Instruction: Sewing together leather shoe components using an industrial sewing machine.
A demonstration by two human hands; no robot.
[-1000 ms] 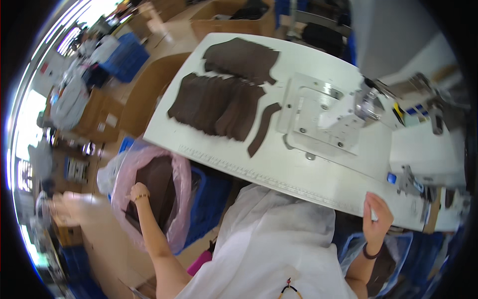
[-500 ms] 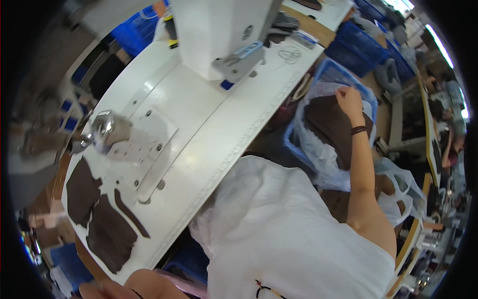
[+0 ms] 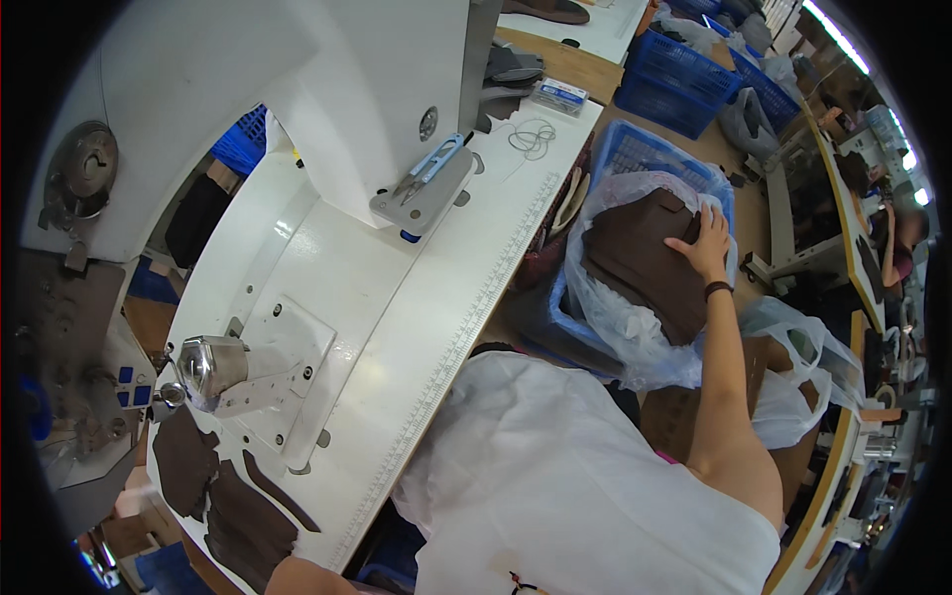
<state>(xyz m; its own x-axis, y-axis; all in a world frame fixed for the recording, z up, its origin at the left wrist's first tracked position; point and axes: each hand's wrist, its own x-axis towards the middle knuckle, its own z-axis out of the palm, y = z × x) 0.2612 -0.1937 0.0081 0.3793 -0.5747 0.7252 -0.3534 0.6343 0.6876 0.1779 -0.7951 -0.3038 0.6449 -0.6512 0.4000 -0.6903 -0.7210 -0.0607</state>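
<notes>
My right hand [image 3: 708, 243] lies on a stack of dark brown leather pieces [image 3: 645, 248], near its right edge. Its fingers are spread and the thumb rests on the top piece. The stack sits in a clear plastic bag [image 3: 623, 332] lining a blue plastic crate [image 3: 620, 141]. At the lower edge only part of my left arm [image 3: 307, 577] shows; that hand is out of the picture. Close to this arm, on the white sewing machine table [image 3: 397, 327], lie two dark brown leather pieces [image 3: 243, 526] and a narrow curved strip [image 3: 278, 491].
A white sewing machine [image 3: 367, 89] rises over the table, with blue-handled thread snips [image 3: 433, 169] on its grey plate. Loose thread [image 3: 533, 139] and a small box [image 3: 560, 96] lie by the far edge. More blue crates [image 3: 674, 79] stand behind; a white plastic bag [image 3: 793, 397] is at right.
My right hand has gone from closed fingers above the stack to spread fingers on its right side. My left hand has left the picture. The view has shifted.
</notes>
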